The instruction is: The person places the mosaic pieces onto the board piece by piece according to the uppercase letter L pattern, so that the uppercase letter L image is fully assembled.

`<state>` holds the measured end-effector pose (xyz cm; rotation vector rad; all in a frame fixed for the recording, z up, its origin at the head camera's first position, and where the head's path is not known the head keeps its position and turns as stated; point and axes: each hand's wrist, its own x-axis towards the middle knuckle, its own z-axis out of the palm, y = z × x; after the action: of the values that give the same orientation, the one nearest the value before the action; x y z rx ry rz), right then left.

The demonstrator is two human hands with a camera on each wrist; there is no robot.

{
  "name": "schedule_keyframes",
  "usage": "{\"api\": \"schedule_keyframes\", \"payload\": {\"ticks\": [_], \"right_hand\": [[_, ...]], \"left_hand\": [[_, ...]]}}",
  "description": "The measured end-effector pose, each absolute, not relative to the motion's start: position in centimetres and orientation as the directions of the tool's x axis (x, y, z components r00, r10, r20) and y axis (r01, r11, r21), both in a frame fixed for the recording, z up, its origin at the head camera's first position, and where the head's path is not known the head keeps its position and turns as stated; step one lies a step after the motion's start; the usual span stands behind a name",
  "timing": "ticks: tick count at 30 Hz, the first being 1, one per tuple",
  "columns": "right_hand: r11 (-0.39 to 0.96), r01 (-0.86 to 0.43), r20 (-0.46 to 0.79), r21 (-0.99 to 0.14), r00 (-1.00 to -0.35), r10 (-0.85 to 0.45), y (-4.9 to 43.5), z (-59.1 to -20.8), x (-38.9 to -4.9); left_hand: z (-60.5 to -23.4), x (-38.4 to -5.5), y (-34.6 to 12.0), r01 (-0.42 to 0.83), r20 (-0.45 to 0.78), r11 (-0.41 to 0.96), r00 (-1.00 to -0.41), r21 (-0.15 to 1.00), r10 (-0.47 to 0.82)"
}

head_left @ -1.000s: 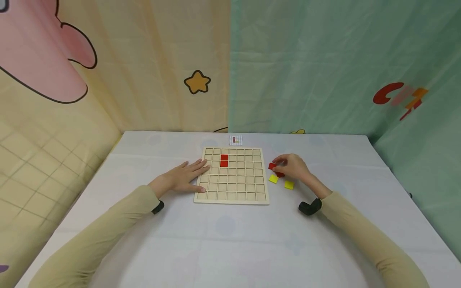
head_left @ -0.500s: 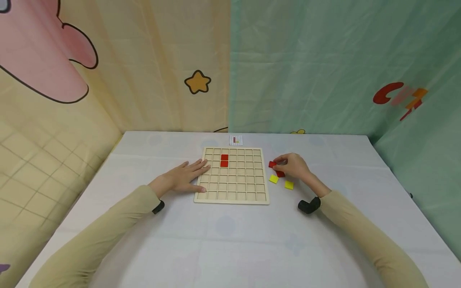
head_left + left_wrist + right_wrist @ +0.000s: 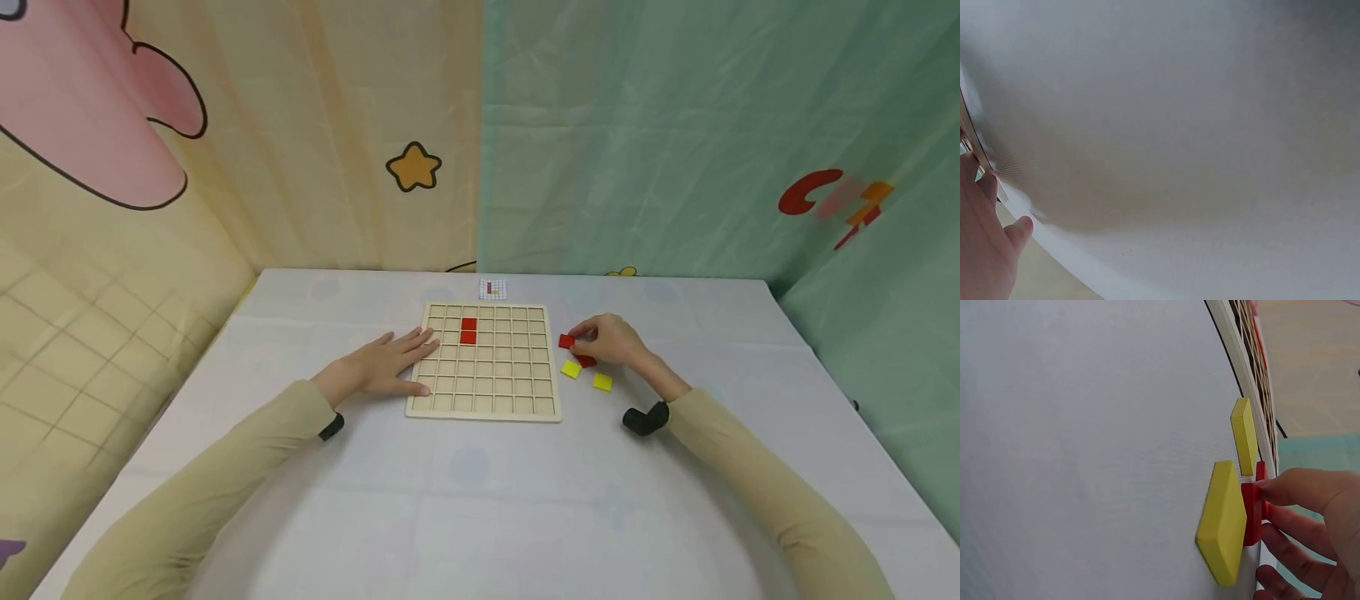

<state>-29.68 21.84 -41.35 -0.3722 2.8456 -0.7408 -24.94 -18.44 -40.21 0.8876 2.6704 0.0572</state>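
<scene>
My left hand [image 3: 382, 365] lies with fingers spread over the left edge of a wooden grid board [image 3: 483, 415]. In the left wrist view its thumb and some fingers show beside the board's edge. Two red square tiles [image 3: 468, 331] sit one above the other in the board's upper cells. Right of the board, my right hand [image 3: 613, 340] pinches a red tile [image 3: 566, 341] between thumb and fingertips, at table level. Another red tile [image 3: 587, 362] lies under that hand, partly hidden. Two yellow tiles, a nearer one [image 3: 1222, 522] and a farther one [image 3: 1245, 437], lie close by.
A small printed card [image 3: 492, 289] with a coloured grid pattern lies behind the board. The white cloth-covered table [image 3: 465, 517] ends at patterned curtains [image 3: 630, 150] at the back and sides. Black wrist devices [image 3: 647, 418] sit under both sleeves.
The pinched red tile has shifted and turned slightly in my right hand. My left hand stays on the board. The head view has tilted a little.
</scene>
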Motion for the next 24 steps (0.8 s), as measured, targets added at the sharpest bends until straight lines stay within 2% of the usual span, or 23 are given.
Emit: {"api": "schedule_keyframes", "payload": {"ticks": [5,11,24], "right_hand": [[0.85,-0.212,-0.075,-0.482,-0.957,-0.281,21.9,-41.3,-29.6],[0.834,-0.207,-0.027,-0.512,-0.966,-0.257,21.5,-41.1,-29.1],[0.783,-0.289,0.059,-0.55,-0.949,-0.309,19.0,-40.2,-28.2]], "left_hand": [[-40.1,-25.0,-18.4,0.58,-0.295,0.803,-0.751,0.135,0.591],[-40.0,-25.0,-18.4,0.574,-0.3,0.807,-0.752,0.138,0.587],[-40.2,-25.1,-18.4,0.573,-0.303,0.809,-0.754,0.129,0.582]]}}
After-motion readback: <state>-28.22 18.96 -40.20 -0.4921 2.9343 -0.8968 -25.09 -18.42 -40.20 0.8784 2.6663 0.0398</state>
